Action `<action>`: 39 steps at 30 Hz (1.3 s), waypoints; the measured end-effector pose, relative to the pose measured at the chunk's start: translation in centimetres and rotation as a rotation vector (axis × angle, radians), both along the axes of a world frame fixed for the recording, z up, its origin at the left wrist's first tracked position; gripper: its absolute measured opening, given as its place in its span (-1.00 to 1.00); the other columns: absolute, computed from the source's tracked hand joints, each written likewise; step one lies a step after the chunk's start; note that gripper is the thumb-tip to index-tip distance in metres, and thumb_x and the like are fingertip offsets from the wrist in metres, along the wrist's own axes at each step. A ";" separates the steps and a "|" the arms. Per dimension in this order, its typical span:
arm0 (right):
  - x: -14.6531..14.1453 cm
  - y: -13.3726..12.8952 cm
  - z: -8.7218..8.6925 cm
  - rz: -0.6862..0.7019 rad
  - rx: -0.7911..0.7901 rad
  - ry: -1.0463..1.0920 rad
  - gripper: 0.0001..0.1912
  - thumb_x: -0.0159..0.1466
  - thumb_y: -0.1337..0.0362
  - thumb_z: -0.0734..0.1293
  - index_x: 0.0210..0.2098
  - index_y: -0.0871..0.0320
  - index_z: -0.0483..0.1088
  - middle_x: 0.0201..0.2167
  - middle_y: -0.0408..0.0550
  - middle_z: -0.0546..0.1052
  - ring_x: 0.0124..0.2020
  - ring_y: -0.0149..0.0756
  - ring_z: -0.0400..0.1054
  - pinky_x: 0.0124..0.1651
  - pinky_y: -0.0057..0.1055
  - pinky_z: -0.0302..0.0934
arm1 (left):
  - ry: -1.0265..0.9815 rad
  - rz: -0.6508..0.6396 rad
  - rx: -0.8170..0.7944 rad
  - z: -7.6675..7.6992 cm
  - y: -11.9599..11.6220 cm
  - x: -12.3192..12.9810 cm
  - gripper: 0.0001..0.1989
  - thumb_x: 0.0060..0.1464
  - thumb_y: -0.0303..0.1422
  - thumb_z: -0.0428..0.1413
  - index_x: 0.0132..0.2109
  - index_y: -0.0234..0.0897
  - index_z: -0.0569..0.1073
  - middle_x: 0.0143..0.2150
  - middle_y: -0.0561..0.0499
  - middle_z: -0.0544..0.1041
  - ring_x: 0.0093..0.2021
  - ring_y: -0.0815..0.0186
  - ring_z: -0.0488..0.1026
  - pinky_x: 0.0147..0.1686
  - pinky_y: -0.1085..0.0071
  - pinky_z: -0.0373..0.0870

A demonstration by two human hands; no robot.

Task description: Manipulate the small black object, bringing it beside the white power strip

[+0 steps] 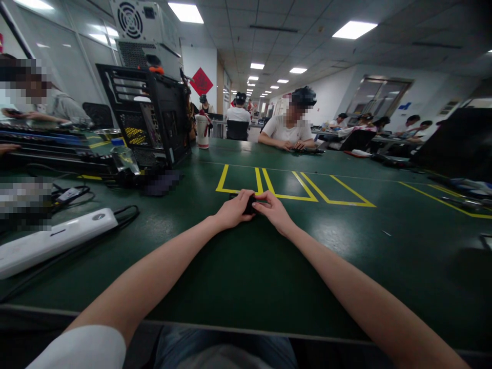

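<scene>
A small black object (249, 205) is held between both hands just above the green table (246, 271), near the yellow tape lines. My left hand (233, 209) wraps round its left side with bent fingers. On the other side, my right hand (273, 209) pinches its right edge between thumb and fingers. The fingers cover most of the object, so its exact shape cannot be made out.
At left lie a white power strip (57, 238), cables and a clear bottle (125, 156). Behind them stands a black computer case (154, 113), with a white cup (202, 131) beside it. Across the table sits a person (290, 128). Yellow tape rectangles mark the tabletop.
</scene>
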State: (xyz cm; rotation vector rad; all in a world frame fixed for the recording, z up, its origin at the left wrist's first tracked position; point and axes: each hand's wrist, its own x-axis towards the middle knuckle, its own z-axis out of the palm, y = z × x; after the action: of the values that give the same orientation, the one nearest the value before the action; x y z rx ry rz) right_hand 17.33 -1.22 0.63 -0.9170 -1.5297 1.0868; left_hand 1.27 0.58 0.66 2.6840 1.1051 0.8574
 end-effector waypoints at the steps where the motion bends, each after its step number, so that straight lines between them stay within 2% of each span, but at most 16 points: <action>1: 0.0 0.1 0.0 -0.004 -0.002 -0.001 -0.74 0.00 0.21 0.35 -0.34 0.09 0.23 -0.22 -0.14 0.37 -0.23 -0.37 0.34 -0.09 -0.28 0.23 | 0.005 -0.001 0.003 0.0 0.0 0.0 -0.42 -0.08 -0.32 0.09 0.06 -0.20 0.00 0.05 -0.11 0.19 -0.07 0.16 0.34 -0.23 0.23 0.37; 6: 0.0 0.2 0.1 -0.016 -0.050 -0.027 -0.68 0.02 0.21 0.34 -0.23 0.10 0.25 -0.18 -0.10 0.35 -0.23 -0.38 0.33 -0.09 -0.27 0.22 | 0.027 -0.003 0.008 0.1 0.0 -0.1 -0.41 -0.08 -0.32 0.09 0.06 -0.22 -0.02 0.06 -0.12 0.18 -0.09 0.16 0.35 -0.24 0.23 0.37; 11: 0.2 -0.1 0.1 0.054 -0.038 -0.015 -0.69 -0.01 0.25 0.36 -0.28 0.10 0.23 -0.19 -0.12 0.34 -0.17 -0.36 0.31 -0.05 -0.27 0.19 | 0.040 0.004 0.001 0.2 0.0 -0.1 -0.41 -0.09 -0.32 0.09 0.06 -0.20 -0.02 0.06 -0.12 0.17 -0.09 0.17 0.35 -0.25 0.24 0.38; 14: 0.3 -0.2 -0.1 0.037 0.003 -0.012 -0.68 -0.02 0.26 0.37 -0.29 0.08 0.23 -0.22 -0.15 0.34 -0.17 -0.38 0.30 -0.03 -0.28 0.18 | 0.038 0.001 0.001 0.2 0.0 -0.1 -0.40 -0.09 -0.32 0.09 0.07 -0.19 -0.02 0.06 -0.11 0.17 -0.09 0.16 0.35 -0.25 0.24 0.37; 20: -0.1 -0.1 0.0 -0.020 -0.065 -0.016 -0.74 0.03 0.17 0.32 -0.30 0.08 0.23 -0.31 -0.16 0.34 -0.31 -0.41 0.31 -0.20 -0.31 0.24 | 0.025 -0.005 0.016 0.0 0.1 -0.1 -0.42 -0.07 -0.30 0.08 0.06 -0.21 -0.01 0.05 -0.11 0.18 -0.08 0.16 0.34 -0.24 0.24 0.37; 27: 0.2 0.4 -0.2 0.017 -0.056 -0.026 -0.69 0.05 0.19 0.31 -0.20 0.06 0.24 -0.29 -0.15 0.35 -0.29 -0.39 0.31 -0.18 -0.30 0.23 | 0.036 -0.022 0.006 0.0 0.3 -0.2 -0.41 -0.06 -0.27 0.07 0.07 -0.21 -0.02 0.05 -0.13 0.17 -0.09 0.16 0.34 -0.24 0.24 0.37; 33: 0.5 0.2 -0.1 0.084 0.018 -0.005 -0.73 0.01 0.28 0.35 -0.27 0.07 0.27 -0.19 -0.15 0.34 -0.19 -0.39 0.30 -0.03 -0.31 0.16 | 0.042 -0.041 0.000 0.2 0.3 -0.3 -0.32 -0.05 -0.25 0.06 0.14 -0.17 -0.13 0.10 -0.14 0.11 -0.03 0.13 0.30 -0.23 0.23 0.38; 39: 0.1 0.2 -0.1 0.000 0.004 -0.044 -0.79 0.05 0.18 0.31 -0.33 0.09 0.27 -0.25 -0.14 0.35 -0.22 -0.37 0.29 -0.10 -0.28 0.21 | 0.039 -0.030 -0.005 0.3 0.1 -0.2 -0.39 -0.05 -0.24 0.06 0.10 -0.19 -0.05 0.09 -0.12 0.13 -0.06 0.15 0.32 -0.21 0.22 0.37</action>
State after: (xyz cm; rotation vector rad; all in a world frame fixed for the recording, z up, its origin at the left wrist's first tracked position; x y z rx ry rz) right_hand 17.47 -0.99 0.53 -0.9437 -1.5668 1.0692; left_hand 1.05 0.72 0.95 2.7170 1.0710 0.8001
